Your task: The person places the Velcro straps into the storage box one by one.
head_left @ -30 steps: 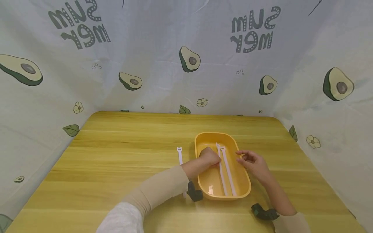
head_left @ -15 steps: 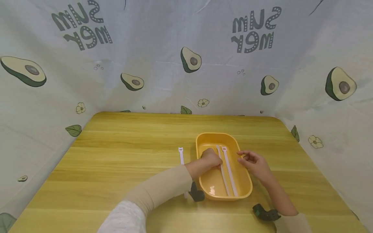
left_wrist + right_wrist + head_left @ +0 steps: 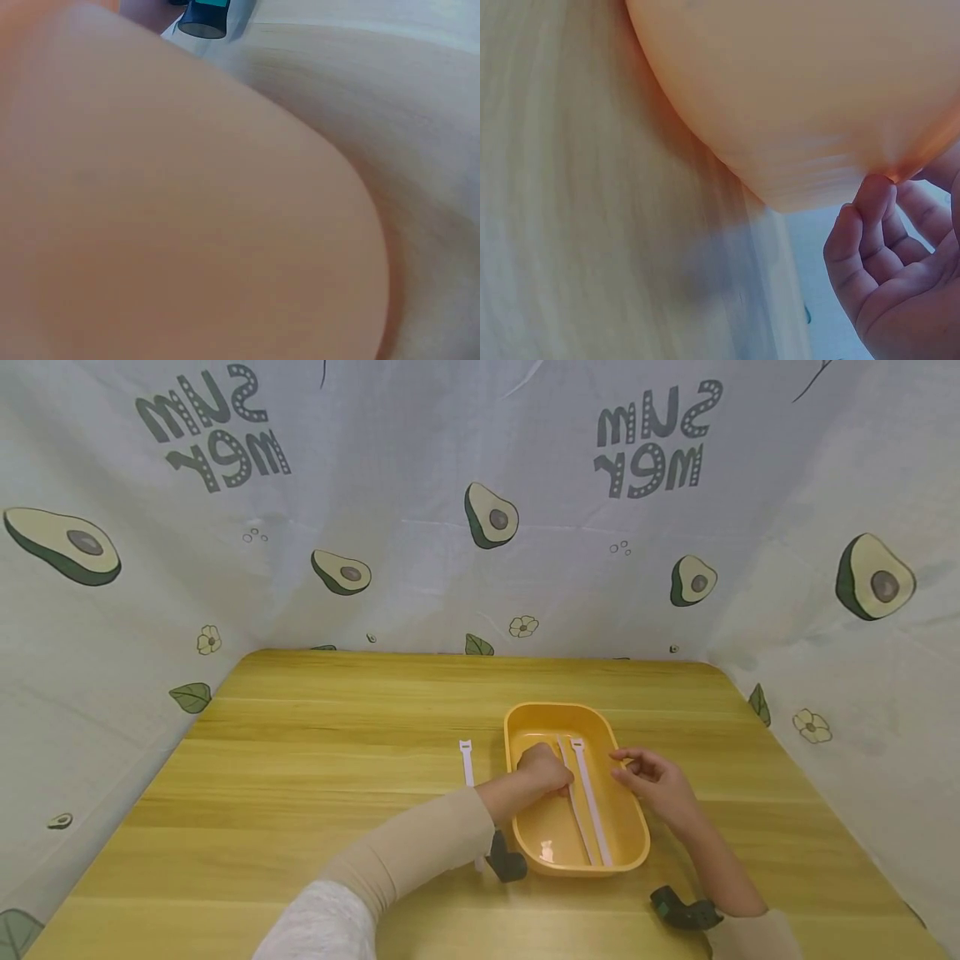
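A yellow plastic bin (image 3: 534, 847) stands on the table, right of the middle. Two slim pale hook-and-loop cable ties lie lengthwise inside it. Reaching over the bin's left wall, my left hand (image 3: 543, 768) has curled fingers and pinches the left cable tie (image 3: 578, 817), which bows slightly. The right cable tie (image 3: 591, 802), with a slotted head, lies beside it, untouched. My right hand (image 3: 660, 785) holds the bin's right rim between thumb and fingertips; the right wrist view shows this hand (image 3: 900, 262) at the orange-looking wall. The bin wall (image 3: 187, 210) hides my left fingers in the left wrist view.
A third cable tie (image 3: 467, 764) lies on the wooden table (image 3: 337, 752) left of the bin, partly covered by my left forearm. A cloth (image 3: 420, 460) printed with avocados hangs behind and beside the table. Dark wrist cameras sit below each hand.
The left cable tie shifts a little within the bin, its lower end sliding toward the right one. The view moves slightly. Both hands stay nearly in place.
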The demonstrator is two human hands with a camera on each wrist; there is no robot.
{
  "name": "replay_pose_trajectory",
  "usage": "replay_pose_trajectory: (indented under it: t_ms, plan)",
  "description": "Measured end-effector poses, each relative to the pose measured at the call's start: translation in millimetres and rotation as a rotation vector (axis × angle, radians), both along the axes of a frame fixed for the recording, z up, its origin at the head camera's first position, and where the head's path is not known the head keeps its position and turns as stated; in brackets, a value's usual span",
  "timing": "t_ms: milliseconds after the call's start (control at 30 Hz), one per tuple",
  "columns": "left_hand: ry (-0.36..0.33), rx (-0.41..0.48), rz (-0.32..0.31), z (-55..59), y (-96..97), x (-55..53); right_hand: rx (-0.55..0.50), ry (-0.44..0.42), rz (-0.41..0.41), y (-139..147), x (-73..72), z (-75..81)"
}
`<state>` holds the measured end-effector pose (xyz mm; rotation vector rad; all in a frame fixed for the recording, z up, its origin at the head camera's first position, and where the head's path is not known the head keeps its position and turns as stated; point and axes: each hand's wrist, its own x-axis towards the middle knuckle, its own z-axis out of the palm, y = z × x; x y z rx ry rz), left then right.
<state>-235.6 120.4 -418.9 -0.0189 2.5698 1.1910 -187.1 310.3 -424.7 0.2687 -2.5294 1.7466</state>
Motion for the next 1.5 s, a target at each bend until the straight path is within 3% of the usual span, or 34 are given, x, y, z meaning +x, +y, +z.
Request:
replay_pose_trajectory:
  t_ms: [467,700,867,1200,1500]
  plan:
    - [0.043,-0.083,-0.026,5.1,-1.5,2.9,-0.007,0.007,0.004,-1.5,0.0,0.1]
    - [0.065,-0.058,-0.026,6.8,-3.3,4.3,-0.008,0.006,0.007,-1.0,0.4,0.6]
    - [0.072,-0.002,-0.015,8.8,-4.9,5.6,-0.009,0.005,0.009,-0.2,0.5,0.5]
    - [0.073,0.203,0.032,7.5,-6.7,7.9,0.0,0.016,0.004,-2.0,0.5,0.2]
    - [0.026,0.366,0.01,10.3,-8.1,9.4,0.016,-0.004,-0.006,-2.2,0.1,1.1]
